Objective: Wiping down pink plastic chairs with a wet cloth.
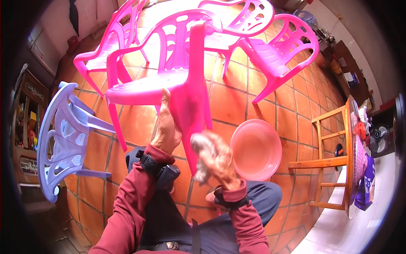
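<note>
A pink plastic armchair stands right in front of me, its broad leg facing my hands. My left hand grips the edge of its seat, thumb on top. In my right hand is a bunched grey cloth, held beside the lower part of that leg. Blur on the hand and cloth leaves it unclear whether the cloth touches the plastic. To the right of my right hand, a pink plastic basin rests on the floor; whether it contains water is hard to tell.
More pink chairs stand behind, one at left, one at the back and one at right. A blue plastic chair is on my left. At right stands wooden furniture bearing a purple bag. Terracotta tiles cover the floor.
</note>
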{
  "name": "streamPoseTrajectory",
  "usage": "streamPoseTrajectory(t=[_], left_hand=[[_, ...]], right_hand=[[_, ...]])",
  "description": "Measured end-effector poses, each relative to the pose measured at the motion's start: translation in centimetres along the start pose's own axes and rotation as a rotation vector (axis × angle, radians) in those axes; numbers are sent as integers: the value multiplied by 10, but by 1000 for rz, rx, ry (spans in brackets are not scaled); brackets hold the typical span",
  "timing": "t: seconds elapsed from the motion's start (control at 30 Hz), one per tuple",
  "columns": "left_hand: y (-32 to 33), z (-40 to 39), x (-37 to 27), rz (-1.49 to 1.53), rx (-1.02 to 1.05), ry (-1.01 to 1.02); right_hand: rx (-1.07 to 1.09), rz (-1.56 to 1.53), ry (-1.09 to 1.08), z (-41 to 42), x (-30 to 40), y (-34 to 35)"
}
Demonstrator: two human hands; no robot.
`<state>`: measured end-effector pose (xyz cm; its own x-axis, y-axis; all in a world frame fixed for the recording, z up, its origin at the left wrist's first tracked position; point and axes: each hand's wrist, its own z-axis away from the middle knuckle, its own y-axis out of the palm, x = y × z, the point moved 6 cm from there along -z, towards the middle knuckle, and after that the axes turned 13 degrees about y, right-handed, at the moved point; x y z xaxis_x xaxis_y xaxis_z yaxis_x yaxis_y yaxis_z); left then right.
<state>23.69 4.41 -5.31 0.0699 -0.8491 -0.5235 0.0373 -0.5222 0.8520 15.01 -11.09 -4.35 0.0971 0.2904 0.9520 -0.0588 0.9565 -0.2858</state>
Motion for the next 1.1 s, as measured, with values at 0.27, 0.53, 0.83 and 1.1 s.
streamPoseTrajectory(t=[0.27, 0.53, 0.83, 1.1], left_hand=[[-8, -5, 6, 27, -47, 86], [0, -2, -10, 73, -89, 88], [2, 3, -3, 28, -48, 103], [16, 7, 6, 59, -48, 61]], right_hand=[[-334, 607, -460, -57, 86, 37], [-176, 836, -250, 43, -21, 32], [-57, 496, -144, 26, -13, 3], [-392, 438, -430, -82, 104, 29]])
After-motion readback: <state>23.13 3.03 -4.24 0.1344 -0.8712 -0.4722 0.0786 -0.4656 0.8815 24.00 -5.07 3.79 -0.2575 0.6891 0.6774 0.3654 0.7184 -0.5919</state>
